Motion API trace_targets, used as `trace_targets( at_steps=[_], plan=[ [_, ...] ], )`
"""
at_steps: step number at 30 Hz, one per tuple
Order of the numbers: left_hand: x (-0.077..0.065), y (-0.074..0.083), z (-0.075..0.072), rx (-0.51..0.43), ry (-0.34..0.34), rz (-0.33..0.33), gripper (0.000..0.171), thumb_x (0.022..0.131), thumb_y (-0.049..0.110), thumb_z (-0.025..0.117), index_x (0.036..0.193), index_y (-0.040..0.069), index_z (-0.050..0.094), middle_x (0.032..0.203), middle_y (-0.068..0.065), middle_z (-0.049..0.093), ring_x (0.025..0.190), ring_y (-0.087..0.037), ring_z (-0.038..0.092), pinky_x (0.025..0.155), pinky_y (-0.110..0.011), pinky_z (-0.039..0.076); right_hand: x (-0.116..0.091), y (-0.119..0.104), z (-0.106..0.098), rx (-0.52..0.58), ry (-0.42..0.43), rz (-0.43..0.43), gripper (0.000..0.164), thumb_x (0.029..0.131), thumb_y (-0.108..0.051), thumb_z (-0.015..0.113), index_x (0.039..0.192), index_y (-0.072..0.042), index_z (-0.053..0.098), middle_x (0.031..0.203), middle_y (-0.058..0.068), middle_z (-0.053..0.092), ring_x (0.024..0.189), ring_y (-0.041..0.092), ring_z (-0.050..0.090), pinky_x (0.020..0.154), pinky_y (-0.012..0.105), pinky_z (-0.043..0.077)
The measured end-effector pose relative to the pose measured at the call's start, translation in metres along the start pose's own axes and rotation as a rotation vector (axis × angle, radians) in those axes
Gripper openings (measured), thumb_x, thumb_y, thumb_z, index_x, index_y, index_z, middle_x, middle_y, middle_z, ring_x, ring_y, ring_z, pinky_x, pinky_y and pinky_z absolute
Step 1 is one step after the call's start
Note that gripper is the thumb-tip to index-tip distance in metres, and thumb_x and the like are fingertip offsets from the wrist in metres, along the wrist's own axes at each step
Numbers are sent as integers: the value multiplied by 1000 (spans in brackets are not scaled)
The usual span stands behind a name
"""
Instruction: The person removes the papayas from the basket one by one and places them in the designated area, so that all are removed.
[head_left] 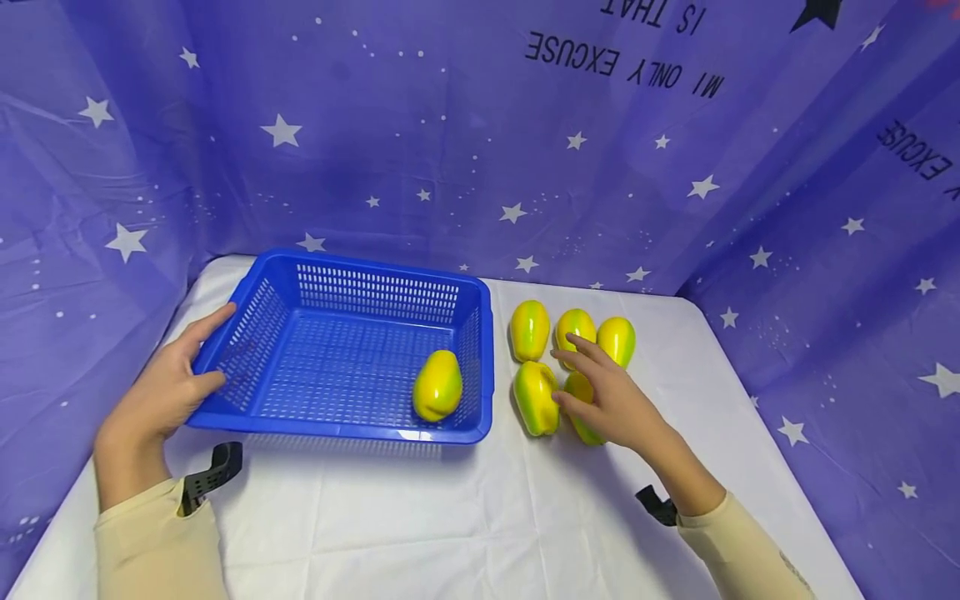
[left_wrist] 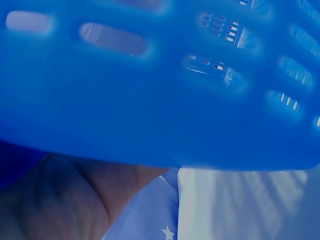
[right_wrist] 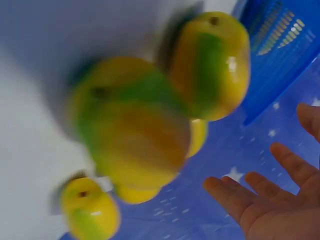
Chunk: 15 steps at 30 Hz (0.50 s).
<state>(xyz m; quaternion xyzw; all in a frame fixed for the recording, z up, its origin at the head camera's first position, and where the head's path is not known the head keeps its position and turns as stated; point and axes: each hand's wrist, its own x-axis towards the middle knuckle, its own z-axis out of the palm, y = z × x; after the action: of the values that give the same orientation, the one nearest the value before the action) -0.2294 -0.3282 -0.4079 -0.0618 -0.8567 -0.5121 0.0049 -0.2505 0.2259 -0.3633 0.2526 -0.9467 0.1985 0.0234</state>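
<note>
My left hand (head_left: 161, 383) grips the left rim of a blue perforated plastic basket (head_left: 339, 428), thumb and fingers at its edge; in the left wrist view the basket's wall (left_wrist: 125, 105) hides most of that hand. One glossy yellow-green papaya (head_left: 438, 386) lies inside, near the right end. Several more stand in two rows to the right of the basket, among them a front-left papaya (head_left: 536, 398). Over the front-right papaya (head_left: 581, 425) hovers my right hand (head_left: 611, 400), fingers spread and holding nothing. The right wrist view shows that hand's fingers (right_wrist: 230, 197) apart from the fruit.
A white cloth covers the table (head_left: 390, 517). Purple curtains (head_left: 420, 150) with stars and lettering hang behind and at both sides, close to the table's edges. Back-row papayas (head_left: 529, 331) stand near the rear curtain.
</note>
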Motion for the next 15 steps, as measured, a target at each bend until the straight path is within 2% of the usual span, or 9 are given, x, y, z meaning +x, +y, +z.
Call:
trace_targets(
  at_steps=[5, 9, 15],
  plan=[
    [0, -1, -1, -7, -8, -14, 92, 81, -14, 51, 157, 25, 17, 150, -23, 21, 106, -33, 40, 70, -15, 43, 26, -29, -3, -56, -44, -120, 55, 89, -37, 68, 139, -17, 54, 154, 7, 33, 131, 32, 44, 99, 50, 42],
    [1, -1, -2, -16, -8, -18, 92, 81, -14, 50, 158, 25, 16, 155, -22, 18, 114, -38, 32, 76, -10, 34, 47, -53, -1, -96, -106, -241, 51, 90, -36, 67, 135, -15, 57, 152, 9, 36, 132, 29, 44, 98, 45, 44],
    [3, -1, -2, -42, -12, -1, 93, 79, -16, 50, 158, 20, 16, 157, -22, 15, 119, -42, 27, 79, -7, 26, 75, -83, 13, -230, -233, -439, 39, 91, -39, 66, 119, -12, 68, 143, 11, 48, 128, 25, 47, 102, 37, 41]
  ],
)
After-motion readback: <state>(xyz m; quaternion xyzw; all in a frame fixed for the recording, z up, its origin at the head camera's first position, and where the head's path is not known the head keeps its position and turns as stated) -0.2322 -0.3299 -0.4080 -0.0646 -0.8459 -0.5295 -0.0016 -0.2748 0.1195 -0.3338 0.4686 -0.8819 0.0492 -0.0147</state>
